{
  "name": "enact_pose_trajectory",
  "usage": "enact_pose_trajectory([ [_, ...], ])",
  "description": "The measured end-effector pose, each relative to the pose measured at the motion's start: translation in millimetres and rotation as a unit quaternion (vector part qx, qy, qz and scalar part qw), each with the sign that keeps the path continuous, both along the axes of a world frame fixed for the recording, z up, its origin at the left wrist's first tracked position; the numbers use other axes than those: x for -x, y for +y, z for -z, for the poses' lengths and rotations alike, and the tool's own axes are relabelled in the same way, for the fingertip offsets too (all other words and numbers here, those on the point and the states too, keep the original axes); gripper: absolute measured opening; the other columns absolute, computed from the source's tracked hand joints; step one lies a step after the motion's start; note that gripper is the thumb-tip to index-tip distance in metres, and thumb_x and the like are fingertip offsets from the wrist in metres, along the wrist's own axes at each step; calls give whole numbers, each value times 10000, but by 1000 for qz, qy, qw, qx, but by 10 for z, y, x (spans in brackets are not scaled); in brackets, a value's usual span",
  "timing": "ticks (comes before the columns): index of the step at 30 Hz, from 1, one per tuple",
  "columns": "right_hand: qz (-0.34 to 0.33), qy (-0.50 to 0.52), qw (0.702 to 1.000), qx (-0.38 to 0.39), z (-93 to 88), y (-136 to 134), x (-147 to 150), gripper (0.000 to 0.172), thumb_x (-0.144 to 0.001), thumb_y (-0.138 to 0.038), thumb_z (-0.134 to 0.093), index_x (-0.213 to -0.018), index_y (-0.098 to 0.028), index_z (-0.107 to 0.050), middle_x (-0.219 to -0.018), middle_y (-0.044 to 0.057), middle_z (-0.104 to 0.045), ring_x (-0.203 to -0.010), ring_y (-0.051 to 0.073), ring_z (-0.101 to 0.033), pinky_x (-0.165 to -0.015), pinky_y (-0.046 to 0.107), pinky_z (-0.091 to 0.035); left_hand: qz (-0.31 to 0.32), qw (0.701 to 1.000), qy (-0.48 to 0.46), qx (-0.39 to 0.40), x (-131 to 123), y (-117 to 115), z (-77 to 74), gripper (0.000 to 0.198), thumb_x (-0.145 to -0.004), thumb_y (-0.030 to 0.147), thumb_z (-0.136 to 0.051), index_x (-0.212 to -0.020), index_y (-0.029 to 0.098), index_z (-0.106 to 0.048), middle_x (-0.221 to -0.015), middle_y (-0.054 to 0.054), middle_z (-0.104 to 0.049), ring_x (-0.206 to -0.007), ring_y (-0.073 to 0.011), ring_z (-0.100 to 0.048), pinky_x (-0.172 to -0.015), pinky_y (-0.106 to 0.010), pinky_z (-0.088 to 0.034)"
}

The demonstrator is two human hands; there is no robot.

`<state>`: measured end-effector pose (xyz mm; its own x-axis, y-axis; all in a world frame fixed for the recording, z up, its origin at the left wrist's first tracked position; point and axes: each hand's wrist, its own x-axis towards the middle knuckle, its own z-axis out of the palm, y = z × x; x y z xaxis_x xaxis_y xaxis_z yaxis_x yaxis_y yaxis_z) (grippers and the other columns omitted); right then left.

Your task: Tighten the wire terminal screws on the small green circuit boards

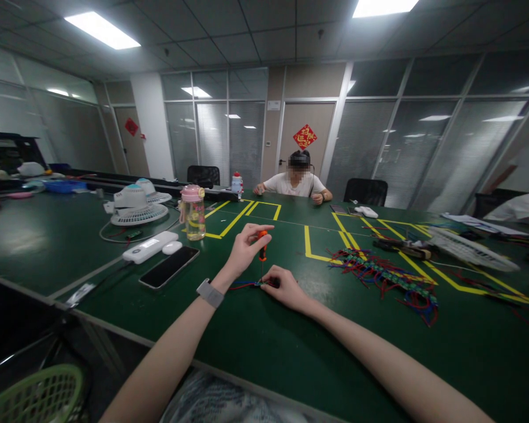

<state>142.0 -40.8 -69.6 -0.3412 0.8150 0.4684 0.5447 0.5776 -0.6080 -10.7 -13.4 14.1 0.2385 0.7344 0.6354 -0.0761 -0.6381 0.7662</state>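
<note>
My left hand (247,247) is closed around the top of an orange and black screwdriver (263,251), which stands upright with its shaft pointing down. Under its tip lies a small green circuit board (258,284) with red and blue wires (242,286) running off to the left. Low on the green table (264,346), my right hand (284,286) pinches the right side of that board, and its fingers hide part of it. Whether the tip sits in a screw is too small to tell.
To the right lies a long row of wired circuit boards (388,276). At the left are a phone (170,267), a white power bank (150,247), a pink-lidded bottle (193,212) and white fans (139,204). A person (297,179) sits across the table.
</note>
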Motion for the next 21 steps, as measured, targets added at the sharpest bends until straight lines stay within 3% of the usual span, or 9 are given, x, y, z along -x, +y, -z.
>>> enact_pose_trajectory([
  [3,-2,-2,1000,3,9,10,2,61,-725,-120,-643,-777,-136,-671,-740,13,-554,-651,113,-512,-610,232,-416,45,998,-31,24,4,29,10,322,-850,334,-504,-1110,196,-634,-1159,-83,-585,-1011,-197,-576,-842,-308,-469],
  [5,-3,-1,1000,6,11,12,2,62,-726,-117,-639,-778,-130,-672,-742,14,-551,-646,111,-511,-605,229,-414,70,995,-51,54,3,48,24,361,-854,343,-495,-1168,193,-592,-1114,-87,-614,-955,-196,-604,-818,-332,-487],
  [8,-3,0,1000,6,13,10,2,67,-726,-112,-636,-779,-128,-674,-741,15,-548,-647,109,-513,-609,228,-414,13,999,-35,32,7,58,32,349,-785,345,-603,-1095,187,-635,-998,-65,-636,-848,-167,-613,-767,-301,-495],
  [11,-1,-1,1000,5,14,7,1,72,-723,-115,-639,-782,-135,-676,-739,11,-546,-649,110,-513,-612,229,-414,-28,999,-19,-6,12,55,24,279,-772,339,-618,-1001,194,-683,-1086,-66,-593,-912,-168,-592,-775,-270,-485],
  [14,0,-1,1000,6,10,4,5,75,-723,-116,-638,-784,-142,-674,-749,11,-551,-650,110,-512,-610,229,-414,39,998,-44,31,1,53,24,323,-846,346,-508,-1105,201,-636,-1160,-83,-578,-990,-194,-586,-814,-309,-491],
  [16,0,-1,1000,8,9,5,7,75,-723,-114,-636,-781,-144,-673,-749,11,-552,-653,111,-513,-612,230,-415,74,993,-61,63,-9,51,30,370,-857,353,-488,-1179,196,-582,-1112,-88,-609,-939,-194,-609,-790,-334,-506],
  [21,1,0,1000,6,20,13,3,74,-723,-120,-638,-782,-144,-676,-739,7,-545,-648,110,-511,-608,231,-412,-27,999,-24,17,4,48,23,309,-763,333,-630,-1031,183,-667,-976,-56,-625,-833,-151,-601,-745,-269,-487],
])
